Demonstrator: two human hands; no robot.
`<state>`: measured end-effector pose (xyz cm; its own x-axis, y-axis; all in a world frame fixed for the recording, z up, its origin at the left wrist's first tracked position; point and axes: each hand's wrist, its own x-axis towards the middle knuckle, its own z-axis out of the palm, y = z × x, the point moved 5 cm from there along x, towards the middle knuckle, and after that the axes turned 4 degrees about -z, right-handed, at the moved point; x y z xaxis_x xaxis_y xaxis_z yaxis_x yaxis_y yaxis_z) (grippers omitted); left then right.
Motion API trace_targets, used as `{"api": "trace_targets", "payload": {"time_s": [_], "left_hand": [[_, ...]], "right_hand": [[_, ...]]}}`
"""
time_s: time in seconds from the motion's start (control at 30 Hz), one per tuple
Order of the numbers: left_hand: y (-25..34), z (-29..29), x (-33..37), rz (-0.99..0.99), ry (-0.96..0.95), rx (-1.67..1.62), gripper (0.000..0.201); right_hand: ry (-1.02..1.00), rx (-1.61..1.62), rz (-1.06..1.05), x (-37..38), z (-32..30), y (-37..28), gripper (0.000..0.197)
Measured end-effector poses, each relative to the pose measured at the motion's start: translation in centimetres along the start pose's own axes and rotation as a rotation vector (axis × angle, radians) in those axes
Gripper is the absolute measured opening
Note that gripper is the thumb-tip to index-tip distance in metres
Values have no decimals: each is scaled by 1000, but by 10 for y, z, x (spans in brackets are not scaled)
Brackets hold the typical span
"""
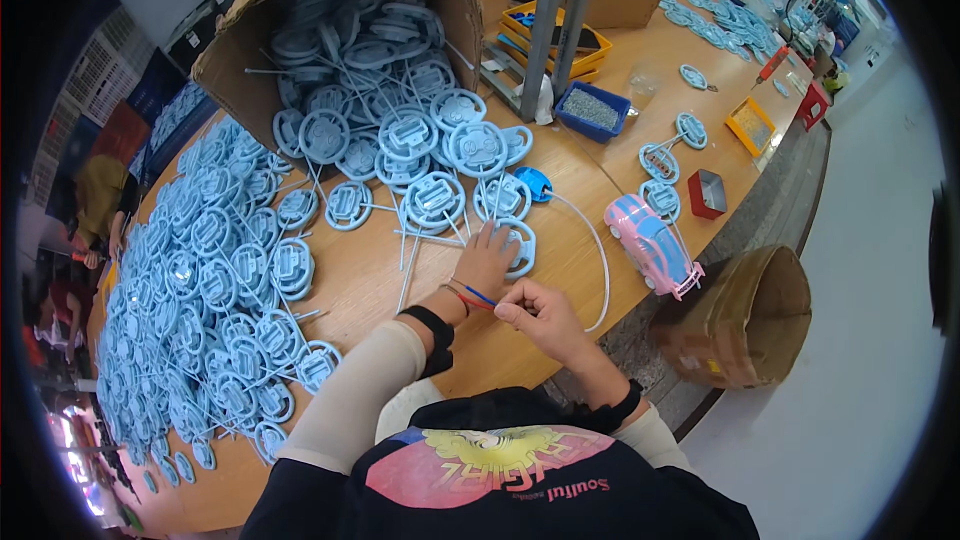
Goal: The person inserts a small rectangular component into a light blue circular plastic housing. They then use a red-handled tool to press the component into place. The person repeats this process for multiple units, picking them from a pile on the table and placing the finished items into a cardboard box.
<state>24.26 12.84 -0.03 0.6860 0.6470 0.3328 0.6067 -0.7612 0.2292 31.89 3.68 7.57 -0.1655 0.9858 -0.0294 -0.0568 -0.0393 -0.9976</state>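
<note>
My left hand (484,258) lies flat, fingers spread, on a light blue round plastic part (515,245) on the bench (560,240); it presses rather than grips. The part sits at one o'clock from that hand, ring flat, with its thin sprue stem hidden. My right hand (540,318) is at five o'clock from the part, fingers curled and pinching near the left wrist's red and blue strings (472,295); what it holds I cannot tell. The left hand is nearer.
</note>
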Motion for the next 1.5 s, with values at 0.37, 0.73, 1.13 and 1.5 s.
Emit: {"api": "trace_targets", "payload": {"time_s": [0.37, 0.73, 1.13, 1.5], "left_hand": [[-1, -104, -56, 91, -168, -147, 20], [-12, -192, -125, -641, 531, -845, 51], [-46, -176, -164, -798, 345, -1139, 21], [-33, -171, -165, -892, 288, -1448, 23]], "right_hand": [[94, -659, -153, 1, 10, -3, 26], [58, -151, -229, 21, 49, -41, 22], [-118, -735, -322, 4, 71, -53, 22], [-288, -751, -304, 16, 81, -48, 23]]}}
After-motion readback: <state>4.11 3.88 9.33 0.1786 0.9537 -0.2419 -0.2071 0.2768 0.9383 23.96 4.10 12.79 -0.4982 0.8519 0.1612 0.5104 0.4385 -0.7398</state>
